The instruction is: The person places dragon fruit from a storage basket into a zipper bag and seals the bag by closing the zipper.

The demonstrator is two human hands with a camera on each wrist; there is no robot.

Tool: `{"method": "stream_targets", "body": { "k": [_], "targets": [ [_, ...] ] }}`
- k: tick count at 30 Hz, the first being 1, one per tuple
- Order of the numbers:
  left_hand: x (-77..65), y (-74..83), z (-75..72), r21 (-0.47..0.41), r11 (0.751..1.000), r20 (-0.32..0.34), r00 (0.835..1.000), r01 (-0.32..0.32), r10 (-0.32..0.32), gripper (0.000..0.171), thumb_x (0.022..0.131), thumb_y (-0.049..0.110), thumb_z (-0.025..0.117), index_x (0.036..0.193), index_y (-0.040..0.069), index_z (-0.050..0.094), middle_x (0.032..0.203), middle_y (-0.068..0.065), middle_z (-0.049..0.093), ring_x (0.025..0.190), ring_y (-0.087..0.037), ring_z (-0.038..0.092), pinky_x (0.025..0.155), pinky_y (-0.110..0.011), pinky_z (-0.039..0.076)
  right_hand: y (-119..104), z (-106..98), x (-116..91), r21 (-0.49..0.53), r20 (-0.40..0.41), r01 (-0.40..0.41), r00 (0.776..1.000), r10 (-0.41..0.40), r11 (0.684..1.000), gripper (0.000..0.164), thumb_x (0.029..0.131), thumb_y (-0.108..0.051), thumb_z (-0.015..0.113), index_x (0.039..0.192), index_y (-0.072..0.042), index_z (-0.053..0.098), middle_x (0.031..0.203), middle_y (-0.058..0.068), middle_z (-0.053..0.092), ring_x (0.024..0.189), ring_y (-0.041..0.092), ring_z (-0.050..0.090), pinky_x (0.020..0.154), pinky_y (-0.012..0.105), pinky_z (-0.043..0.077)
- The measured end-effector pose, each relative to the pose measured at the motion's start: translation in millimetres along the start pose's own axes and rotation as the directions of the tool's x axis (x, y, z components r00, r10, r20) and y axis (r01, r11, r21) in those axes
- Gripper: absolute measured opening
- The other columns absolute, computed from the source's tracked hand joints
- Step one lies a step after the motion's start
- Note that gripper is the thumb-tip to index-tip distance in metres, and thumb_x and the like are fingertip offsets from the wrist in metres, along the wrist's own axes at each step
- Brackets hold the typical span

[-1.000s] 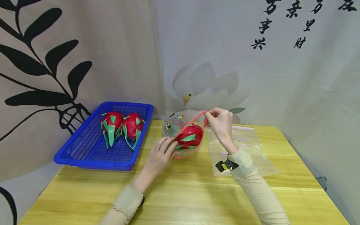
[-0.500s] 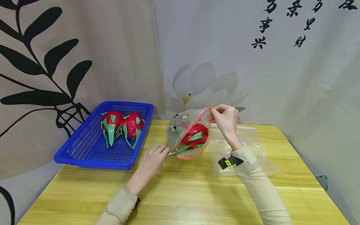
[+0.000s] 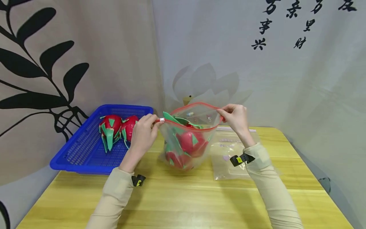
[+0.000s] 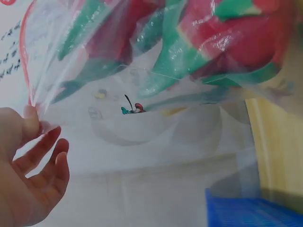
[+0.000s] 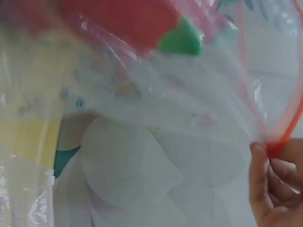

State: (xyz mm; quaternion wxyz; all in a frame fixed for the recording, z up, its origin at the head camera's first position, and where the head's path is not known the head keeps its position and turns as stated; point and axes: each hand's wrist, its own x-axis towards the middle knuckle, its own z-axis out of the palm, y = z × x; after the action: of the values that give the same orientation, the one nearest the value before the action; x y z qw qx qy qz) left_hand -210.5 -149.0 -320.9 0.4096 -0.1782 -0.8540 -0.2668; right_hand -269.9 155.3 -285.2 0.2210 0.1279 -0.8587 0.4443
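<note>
A clear zip bag (image 3: 206,115) with a red rim hangs upright between both hands, its mouth spread wide. Inside it are red dragon fruits (image 3: 191,143) with green scales, seen through the film; their exact number is unclear. My left hand (image 3: 143,132) pinches the bag's left corner beside the zip slider (image 3: 161,120). The right hand (image 3: 236,119) pinches the opposite corner. In the left wrist view, the thumb and forefinger of the left hand (image 4: 38,165) hold the edge while the other fingers curl loosely. Whether the bag's bottom touches the table cannot be told.
A blue basket (image 3: 85,160) stands left with two more dragon fruits (image 3: 111,127), one partly behind the left hand. Another clear bag (image 3: 228,165) lies flat on the wooden table (image 3: 188,197) at the right, partly under the right arm. A printed curtain (image 3: 200,47) hangs behind.
The bag has turned from lying tilted to upright, and its mouth has widened. My left hand has risen to the bag's left corner; the right hand has shifted slightly right.
</note>
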Motion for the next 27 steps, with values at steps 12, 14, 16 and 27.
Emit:
{"method": "stream_targets", "body": {
  "k": [12,14,16,27],
  "targets": [
    [5.2,8.0,-1.6,-0.007,1.0,0.04,0.999,-0.001,0.001,0.016,0.089,0.017,0.065,0.084,0.002,0.066,0.074,-0.009,0.065,0.06,-0.021,0.054,0.052,-0.032,0.043,8.7,-30.3,-0.3,0.108,0.538,0.139,0.824,-0.176,0.984,0.033,0.096,-0.019,0.055,0.127,-0.007,0.059,0.114,0.013,0.064,0.098,0.01,0.063,0.081,0.018,0.049],
    [4.6,8.5,-1.1,-0.009,1.0,0.045,0.999,-0.009,0.009,0.015,0.089,0.017,0.065,0.084,0.002,0.067,0.074,-0.009,0.066,0.06,-0.021,0.054,0.052,-0.032,0.044,11.0,-35.0,-0.1,0.164,0.622,0.136,0.755,-0.209,0.977,0.041,0.095,-0.016,0.057,0.134,-0.007,0.052,0.124,0.013,0.059,0.109,0.012,0.06,0.086,0.02,0.049],
    [3.8,8.5,-0.8,-0.01,1.0,0.046,0.999,-0.013,0.014,0.015,0.089,0.016,0.065,0.084,0.002,0.067,0.074,-0.009,0.067,0.059,-0.021,0.054,0.052,-0.032,0.043,13.7,-40.2,0.5,0.219,0.693,0.124,0.678,-0.244,0.968,0.051,0.093,-0.013,0.059,0.141,-0.005,0.043,0.134,0.014,0.051,0.121,0.016,0.054,0.093,0.023,0.049],
    [3.6,3.5,-1.9,-0.076,0.997,0.049,0.999,0.005,-0.001,0.013,0.088,0.012,0.064,0.089,0.0,0.068,0.079,-0.012,0.068,0.061,-0.02,0.052,0.055,-0.031,0.042,15.5,-25.4,-1.3,0.162,0.58,0.164,0.782,-0.228,0.973,0.051,0.079,-0.012,0.075,0.126,-0.003,0.058,0.111,0.013,0.063,0.095,0.012,0.064,0.079,0.019,0.051]
  ]
}}
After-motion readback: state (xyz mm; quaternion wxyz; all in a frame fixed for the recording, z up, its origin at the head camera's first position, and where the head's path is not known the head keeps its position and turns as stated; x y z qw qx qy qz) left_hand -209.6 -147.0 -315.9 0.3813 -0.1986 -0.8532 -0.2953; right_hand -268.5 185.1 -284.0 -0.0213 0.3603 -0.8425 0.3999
